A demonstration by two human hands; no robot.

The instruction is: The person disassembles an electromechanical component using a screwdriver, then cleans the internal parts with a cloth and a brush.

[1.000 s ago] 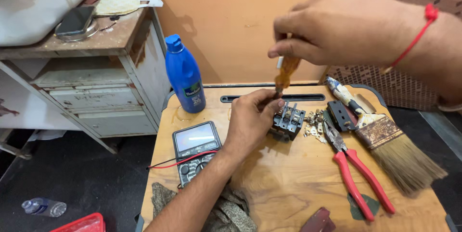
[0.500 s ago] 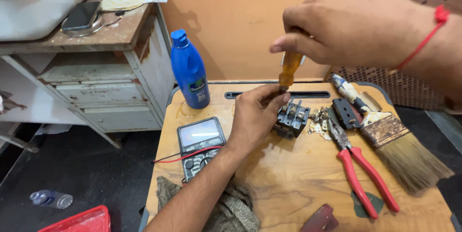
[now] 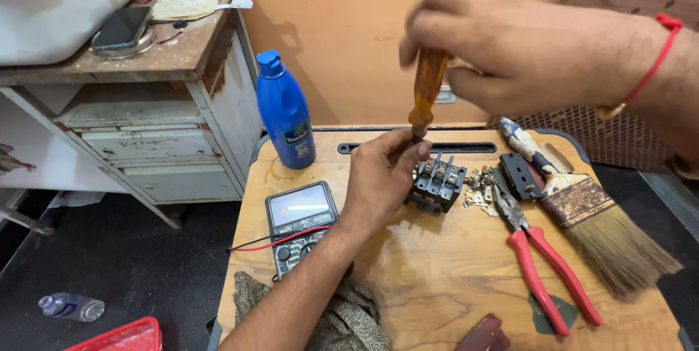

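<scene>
Right hand (image 3: 524, 52) wrapped around the amber handle of a screwdriver (image 3: 427, 92), fingers closed on it, shaft pointing down toward the black electrical contactor (image 3: 437, 185). Left hand (image 3: 382, 176) just left of the contactor, fingers curled narrow around the lower shaft and tip, guiding them while bracing the block's left side. Contactor resting on the wooden table (image 3: 451, 285), near the middle of its far half.

To do this step well, by judgement: keep the shaft upright and in line with the terminal screw, so the blade seats fully before any twist. Press down firmly, turn slowly; a tilted blade would likely slip and chew the slot. Keep the left fingertips off the tip's path, holding the block's body instead, since a slip would land on them. Tip itself hidden behind the left fingers, so actual seating cannot be told.

Right of the contactor: a scatter of small metal screws and clips (image 3: 480, 194), worth keeping away from the table edge; a small black part (image 3: 518, 175); red-handled pliers (image 3: 542, 263); a worn paintbrush (image 3: 582, 213). Left of the contactor: a multimeter (image 3: 300, 223) with red lead, and farther left a blue bottle (image 3: 284, 114).
</scene>
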